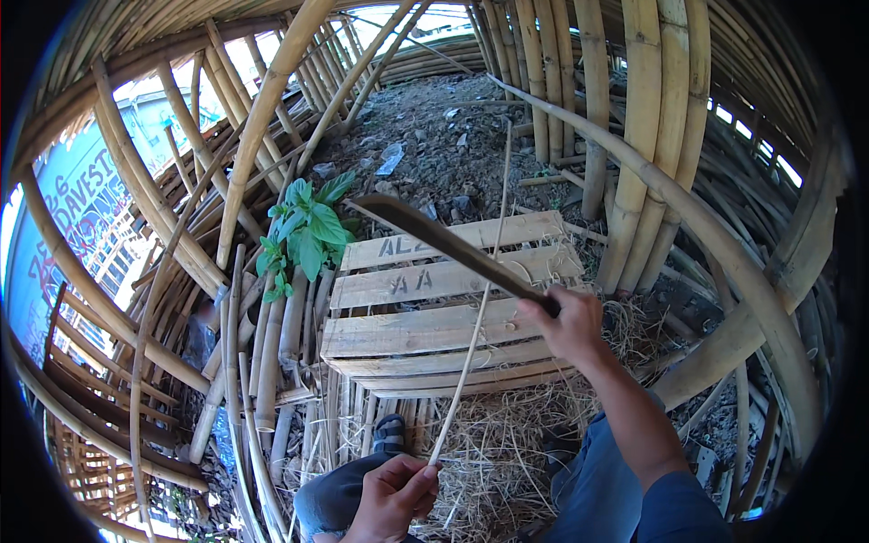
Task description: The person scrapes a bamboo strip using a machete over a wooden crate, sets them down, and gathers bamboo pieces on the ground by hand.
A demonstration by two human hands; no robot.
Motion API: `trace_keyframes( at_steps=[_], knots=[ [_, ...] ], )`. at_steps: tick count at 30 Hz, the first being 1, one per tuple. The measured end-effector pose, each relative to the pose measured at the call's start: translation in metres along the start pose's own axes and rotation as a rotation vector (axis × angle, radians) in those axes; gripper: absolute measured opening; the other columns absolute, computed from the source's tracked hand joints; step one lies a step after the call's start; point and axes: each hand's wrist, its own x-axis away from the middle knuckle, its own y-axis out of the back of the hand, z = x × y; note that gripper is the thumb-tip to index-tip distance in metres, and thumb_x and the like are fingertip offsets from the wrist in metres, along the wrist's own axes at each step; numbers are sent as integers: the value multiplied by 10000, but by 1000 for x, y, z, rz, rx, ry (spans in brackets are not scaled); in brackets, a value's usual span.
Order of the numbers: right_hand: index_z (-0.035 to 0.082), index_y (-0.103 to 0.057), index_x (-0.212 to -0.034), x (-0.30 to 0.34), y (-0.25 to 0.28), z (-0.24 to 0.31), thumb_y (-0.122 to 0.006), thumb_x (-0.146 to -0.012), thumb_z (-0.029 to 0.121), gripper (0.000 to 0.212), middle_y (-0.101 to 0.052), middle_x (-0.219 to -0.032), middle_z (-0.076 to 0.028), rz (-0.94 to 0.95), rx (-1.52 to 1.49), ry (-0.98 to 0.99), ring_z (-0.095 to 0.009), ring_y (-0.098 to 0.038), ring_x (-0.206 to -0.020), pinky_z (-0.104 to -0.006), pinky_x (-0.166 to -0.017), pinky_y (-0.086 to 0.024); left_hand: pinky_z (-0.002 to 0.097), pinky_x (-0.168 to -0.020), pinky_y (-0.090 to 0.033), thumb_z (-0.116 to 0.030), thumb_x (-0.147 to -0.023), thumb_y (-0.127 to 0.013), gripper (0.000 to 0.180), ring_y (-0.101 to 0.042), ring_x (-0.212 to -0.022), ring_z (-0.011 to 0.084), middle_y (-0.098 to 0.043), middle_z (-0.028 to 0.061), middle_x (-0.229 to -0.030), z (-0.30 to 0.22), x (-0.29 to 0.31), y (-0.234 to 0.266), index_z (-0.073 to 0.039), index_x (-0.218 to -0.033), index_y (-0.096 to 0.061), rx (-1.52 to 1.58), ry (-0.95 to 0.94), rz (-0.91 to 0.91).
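My left hand (395, 498) pinches the near end of a long, thin bamboo strip (471, 348). From there the strip slants up and away across a slatted wooden crate (425, 333). My right hand (570, 324) is wrapped round the dark handle of a machete (453, 244). Its long, dark blade points up and to the left, above the crate, and crosses the strip in the picture; whether the two touch I cannot tell. The crate has dark markings on its pale slats.
Straw and thin shavings (493, 443) cover the ground between my legs. A leafy green plant (308, 231) grows left of the crate, beside several bamboo poles (267, 362). Thick upright bamboo poles (638, 136) stand at the right. A long pole (670, 185) slants across the right side.
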Motion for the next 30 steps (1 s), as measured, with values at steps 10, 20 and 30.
trace_keyframes(
  at_steps=[10, 20, 30],
  knots=[
    [31, -605, -636, -33, 13, -51, -482, -797, 712, 710, -578, -521, -90, -122, 34, -293, -279, -610, -513, -407, -524, -474, 207, -417, -315, -176, -907, -618, 144, -425, -469, 51, -525, -5, -630, -1, 18, -2, -36, -881, -597, -68, 60, 69],
    [-13, -617, -657, -27, 25, -44, -490, -797, 707, 745, -600, -595, -163, -169, 7, -586, -344, -626, -651, -434, -637, -464, 209, -439, -306, -204, -930, -582, 176, -403, -483, 61, -483, -19, -616, 9, 6, 10, -41, -862, -573, -8, 93, 4],
    [19, -644, -691, -18, 20, -31, -485, -825, 671, 685, -614, -621, -146, 114, 73, -409, -308, -629, -630, -422, -605, -479, 210, -434, -300, -202, -940, -564, 182, -390, -481, 56, -473, -26, -611, 18, -5, 14, -42, -854, -562, -72, 129, -53]
  ],
)
